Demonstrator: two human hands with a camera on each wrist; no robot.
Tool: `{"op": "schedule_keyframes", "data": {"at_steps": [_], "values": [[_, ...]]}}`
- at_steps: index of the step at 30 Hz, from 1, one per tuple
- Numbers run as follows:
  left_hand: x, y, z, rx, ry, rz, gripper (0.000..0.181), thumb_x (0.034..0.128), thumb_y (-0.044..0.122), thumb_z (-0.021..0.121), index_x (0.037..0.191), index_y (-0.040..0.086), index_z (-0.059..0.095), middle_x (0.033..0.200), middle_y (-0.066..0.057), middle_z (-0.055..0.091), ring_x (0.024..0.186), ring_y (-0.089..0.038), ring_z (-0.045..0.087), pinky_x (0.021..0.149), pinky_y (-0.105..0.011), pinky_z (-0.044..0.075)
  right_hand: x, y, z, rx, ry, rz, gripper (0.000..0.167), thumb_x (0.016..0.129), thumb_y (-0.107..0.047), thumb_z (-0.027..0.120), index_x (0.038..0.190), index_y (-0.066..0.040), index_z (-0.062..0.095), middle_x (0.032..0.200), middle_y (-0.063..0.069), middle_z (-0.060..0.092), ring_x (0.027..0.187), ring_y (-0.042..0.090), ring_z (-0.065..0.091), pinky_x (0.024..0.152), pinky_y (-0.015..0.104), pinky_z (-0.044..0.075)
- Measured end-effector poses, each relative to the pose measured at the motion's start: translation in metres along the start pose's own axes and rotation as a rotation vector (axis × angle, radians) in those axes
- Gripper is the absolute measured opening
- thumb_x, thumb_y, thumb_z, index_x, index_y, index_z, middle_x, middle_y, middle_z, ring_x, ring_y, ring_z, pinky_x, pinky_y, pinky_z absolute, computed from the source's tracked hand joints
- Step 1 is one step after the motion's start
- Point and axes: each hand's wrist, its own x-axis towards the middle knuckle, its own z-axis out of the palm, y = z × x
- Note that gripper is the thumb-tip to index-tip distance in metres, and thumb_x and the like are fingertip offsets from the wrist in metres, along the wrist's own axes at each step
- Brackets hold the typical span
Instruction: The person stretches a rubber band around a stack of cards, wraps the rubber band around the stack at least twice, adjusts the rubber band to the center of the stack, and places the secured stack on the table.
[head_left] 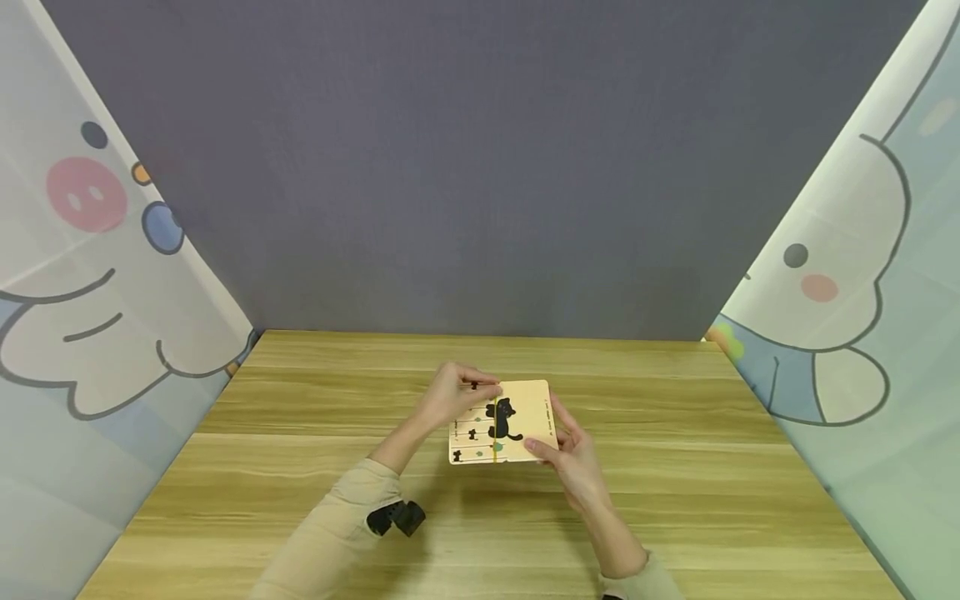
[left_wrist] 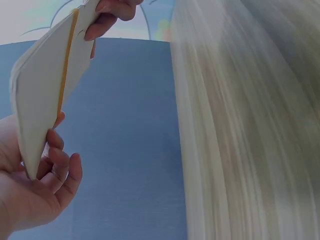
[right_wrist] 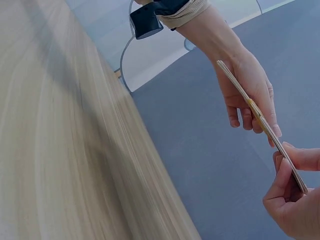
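Observation:
A thin cream notebook (head_left: 528, 404) with a black cat print is held up above the table, its layered edge (right_wrist: 235, 80) showing in the right wrist view. Across it runs a yellow elastic band (head_left: 495, 454). My left hand (head_left: 450, 396) reaches over the far edge and pinches at the band's upper end with thumb and fingertips; its other fingers (left_wrist: 70, 180) curl loosely behind. On the opposite side, my right hand (head_left: 577, 462) grips the notebook's right edge, thumb on the printed face and fingers behind it.
The wood-grain table (head_left: 315, 400) lies below both hands. A dark grey panel (head_left: 480, 167) rises at its back. Cartoon-print curtains (head_left: 112, 333) hang at both sides. A black strap device (head_left: 397, 517) sits on my left wrist.

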Motion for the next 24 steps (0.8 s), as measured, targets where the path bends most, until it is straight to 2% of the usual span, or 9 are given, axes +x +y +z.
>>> {"op": "schedule_keyframes", "data": {"at_steps": [2,5,8,14,24], "values": [[0.001,0.002,-0.003,0.002,-0.004,0.007,0.021,0.0784,0.017,0.068,0.093,0.002,0.069,0.081,-0.005,0.066,0.066,-0.011,0.058,0.053,-0.023,0.050,0.000,-0.001,0.000,-0.001,0.004,0.001,0.078,0.075,0.013,0.060,0.139,-0.016,0.028,0.105,0.026,0.057,0.076,0.024,0.062,0.059,0.022,0.049],[0.002,0.004,-0.007,0.022,0.005,0.027,0.018,0.0792,0.016,0.067,0.091,0.002,0.069,0.081,-0.005,0.067,0.065,-0.011,0.058,0.054,-0.023,0.050,0.000,-0.003,0.001,0.002,0.013,0.006,0.078,0.075,0.013,0.060,0.139,-0.017,0.027,0.105,0.025,0.057,0.077,0.024,0.062,0.060,0.023,0.049],[0.003,0.004,-0.012,0.042,-0.001,0.021,0.013,0.0790,0.015,0.068,0.087,0.005,0.070,0.080,-0.004,0.067,0.063,-0.010,0.057,0.055,-0.023,0.049,0.000,-0.003,0.001,0.013,0.016,0.012,0.079,0.075,0.013,0.060,0.140,-0.018,0.026,0.106,0.025,0.056,0.076,0.022,0.062,0.061,0.023,0.050],[0.004,0.005,-0.014,0.064,-0.058,0.001,0.010,0.0790,0.016,0.068,0.085,0.008,0.071,0.080,0.000,0.067,0.062,-0.008,0.057,0.056,-0.024,0.049,-0.002,-0.003,0.000,0.031,0.007,0.010,0.080,0.074,0.015,0.060,0.140,-0.017,0.027,0.106,0.027,0.056,0.076,0.022,0.062,0.060,0.022,0.050],[0.004,0.004,-0.010,-0.012,-0.067,0.004,0.011,0.0794,0.014,0.067,0.087,0.007,0.071,0.079,-0.001,0.067,0.058,-0.012,0.056,0.046,-0.021,0.044,-0.003,-0.003,0.001,0.033,0.005,-0.012,0.081,0.072,0.017,0.060,0.139,-0.017,0.027,0.104,0.029,0.056,0.076,0.023,0.063,0.058,0.022,0.050]]}}
